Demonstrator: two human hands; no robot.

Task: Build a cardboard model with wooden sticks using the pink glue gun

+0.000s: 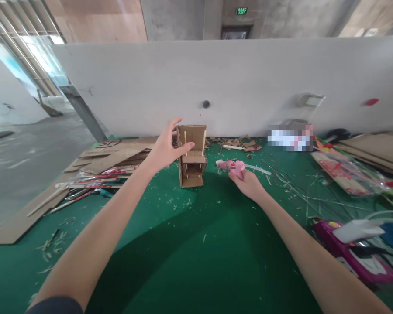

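Cardboard model (194, 160): brown, tiered, rough-edged, pale sticks on its front, upright mid-table near the white partition. Green table (209, 261) has most room on the near side; flat cardboard sheets (114, 157) crowd left, scraps (237, 143) sit behind. Left hand (169, 147) half-open round its upper left edge, thumb across front, can't tell how firmly; right hand (249, 186) closed round pink glue gun (231, 165), nozzle toward model, apart.

A lit green sign (241, 11) high against the grey wall (271, 22) reads "EXIT" under smaller characters too tiny to make out. Black marks on a cardboard sheet (136, 143), at left, may be letters, but are unreadable.
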